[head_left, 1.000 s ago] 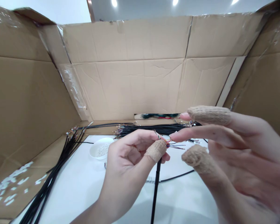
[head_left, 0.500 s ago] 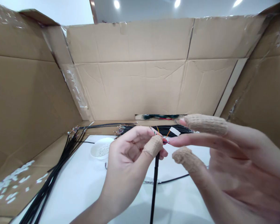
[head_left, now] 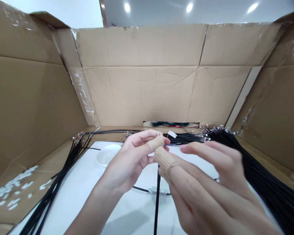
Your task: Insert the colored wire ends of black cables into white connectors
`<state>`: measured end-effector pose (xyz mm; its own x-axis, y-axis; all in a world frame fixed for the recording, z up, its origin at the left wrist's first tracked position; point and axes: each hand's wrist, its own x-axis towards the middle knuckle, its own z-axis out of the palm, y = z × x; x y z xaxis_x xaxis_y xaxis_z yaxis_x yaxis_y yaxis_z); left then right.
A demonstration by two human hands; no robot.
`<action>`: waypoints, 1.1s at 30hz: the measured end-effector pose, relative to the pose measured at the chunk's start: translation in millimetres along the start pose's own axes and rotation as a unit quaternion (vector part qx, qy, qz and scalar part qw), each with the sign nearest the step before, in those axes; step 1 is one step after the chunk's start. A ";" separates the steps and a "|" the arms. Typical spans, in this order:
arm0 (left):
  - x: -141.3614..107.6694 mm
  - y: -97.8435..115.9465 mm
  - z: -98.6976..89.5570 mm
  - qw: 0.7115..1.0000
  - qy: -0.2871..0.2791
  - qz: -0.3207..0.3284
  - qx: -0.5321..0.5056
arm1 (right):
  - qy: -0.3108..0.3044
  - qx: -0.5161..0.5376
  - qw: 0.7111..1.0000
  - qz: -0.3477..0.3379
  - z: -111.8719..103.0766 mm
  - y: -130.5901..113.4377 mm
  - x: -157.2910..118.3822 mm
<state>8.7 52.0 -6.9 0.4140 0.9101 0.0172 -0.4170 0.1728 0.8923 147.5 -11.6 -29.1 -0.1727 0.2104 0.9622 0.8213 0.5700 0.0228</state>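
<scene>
My left hand (head_left: 134,160) is closed in a pinch, with a fabric cover on its thumb. It grips the wire end of a black cable (head_left: 157,202) that hangs down toward me. Thin coloured wires stick out past the fingertips, an orange one (head_left: 167,135) ending in a small white connector (head_left: 171,134). My right hand (head_left: 201,182) is against the left fingertips, a covered digit pressed in just below the left thumb and its other fingers stretched forward. What the right fingertips hold is hidden.
A white bowl (head_left: 100,156) of small white pieces stands left. Black cable bundles lie at left (head_left: 63,182), right (head_left: 264,173) and back. White pieces (head_left: 13,184) lie scattered on cardboard. A labelled cable (head_left: 159,191) lies behind my hands. Cardboard walls (head_left: 142,91) enclose the table.
My right hand has moved left and turned, from spread fingers to contact beside the left fingertips. The connector and left hand shift slightly left. The right cable bundle has come into sight.
</scene>
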 end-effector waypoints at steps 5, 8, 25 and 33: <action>-0.1 -1.0 3.0 0.998 0.035 0.037 0.033 | -0.051 -0.019 0.997 -0.052 5.7 1.5 -5.3; 0.9 -1.1 4.5 0.997 0.015 0.054 0.051 | -0.062 0.001 0.998 -0.019 2.2 2.2 -3.5; -0.7 -5.3 8.0 0.995 -0.050 0.046 0.072 | 0.029 0.144 0.980 0.132 5.7 5.2 -1.5; -0.2 -4.1 3.5 0.997 -0.068 0.003 0.025 | 0.038 0.163 0.975 0.144 8.3 11.2 -5.7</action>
<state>13.2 49.9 -9.0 0.5187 0.8512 0.0805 -0.3802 0.1453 0.9134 153.2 0.2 -36.5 0.0909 0.3469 0.9335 0.6109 0.7209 -0.3274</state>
